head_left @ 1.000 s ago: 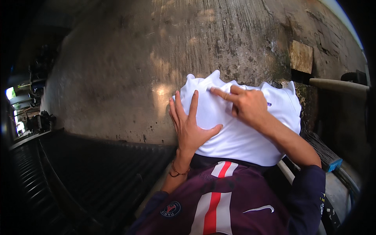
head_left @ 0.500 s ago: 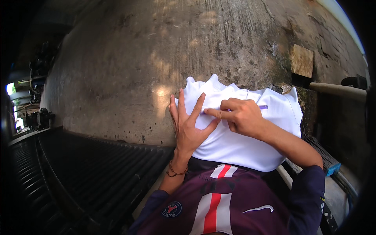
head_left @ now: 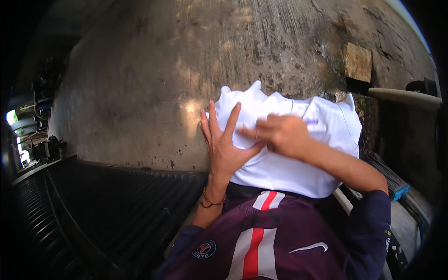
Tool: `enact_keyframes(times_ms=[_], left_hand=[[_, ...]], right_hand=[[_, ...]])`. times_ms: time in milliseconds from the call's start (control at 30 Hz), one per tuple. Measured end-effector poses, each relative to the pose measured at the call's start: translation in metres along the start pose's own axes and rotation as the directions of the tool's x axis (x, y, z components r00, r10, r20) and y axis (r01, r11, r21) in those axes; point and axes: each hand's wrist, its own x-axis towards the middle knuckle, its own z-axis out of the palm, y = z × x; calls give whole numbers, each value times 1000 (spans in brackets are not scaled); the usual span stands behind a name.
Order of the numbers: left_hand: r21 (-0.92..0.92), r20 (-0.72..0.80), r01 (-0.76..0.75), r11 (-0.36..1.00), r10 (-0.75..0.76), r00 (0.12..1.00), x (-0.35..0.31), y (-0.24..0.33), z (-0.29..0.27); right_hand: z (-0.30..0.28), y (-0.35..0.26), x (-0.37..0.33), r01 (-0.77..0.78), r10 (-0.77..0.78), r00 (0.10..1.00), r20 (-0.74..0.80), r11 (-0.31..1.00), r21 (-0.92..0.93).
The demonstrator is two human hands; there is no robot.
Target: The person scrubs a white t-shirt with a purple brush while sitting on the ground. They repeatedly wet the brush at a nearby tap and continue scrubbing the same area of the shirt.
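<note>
And here's the white cloth (head_left: 298, 172), soft and finely ribbed towards the right, spread just beyond the maroon shirt (head_left: 308, 224), far edge puckered into rounded peaks, long axis running left to right! Over it, a slim tool (head_left: 311, 122), blurred, its purple end pointing right, length lying roughly sideways too; the right hand (head_left: 289, 135) has it gripped in curled fingers. Left hand (head_left: 226, 151) now: unclenched, splayed across the cloth's left side. Beyond, rough, stained concrete (head_left: 140, 102); nearer left, a black ridged surface (head_left: 116, 210)
</note>
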Motion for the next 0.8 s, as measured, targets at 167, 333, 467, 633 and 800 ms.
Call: enact_keyframes(times_ms=[167, 333, 467, 633, 800], left_hand=[[-56, 16, 43, 997, -42, 999, -3, -6, -1], [-47, 14, 3, 999, -3, 1000, 0, -8, -5], [-20, 5, 7, 1000, -7, 1000, 0, 0, -7], [-7, -17, -18, 1000, 18, 1000, 0, -3, -3], [-59, 0, 44, 997, -44, 999, -2, -3, -4]], right_hand=[[-11, 16, 9, -55, 56, 998, 30, 998, -16], [-8, 8, 6, 18, -13, 998, -55, 994, 105], [-32, 30, 40, -195, 261, 939, -224, 940, 279], [-27, 9, 33, -174, 165, 985, 57, 957, 231], [-8, 11, 38, -146, 149, 989, -16, 983, 115]])
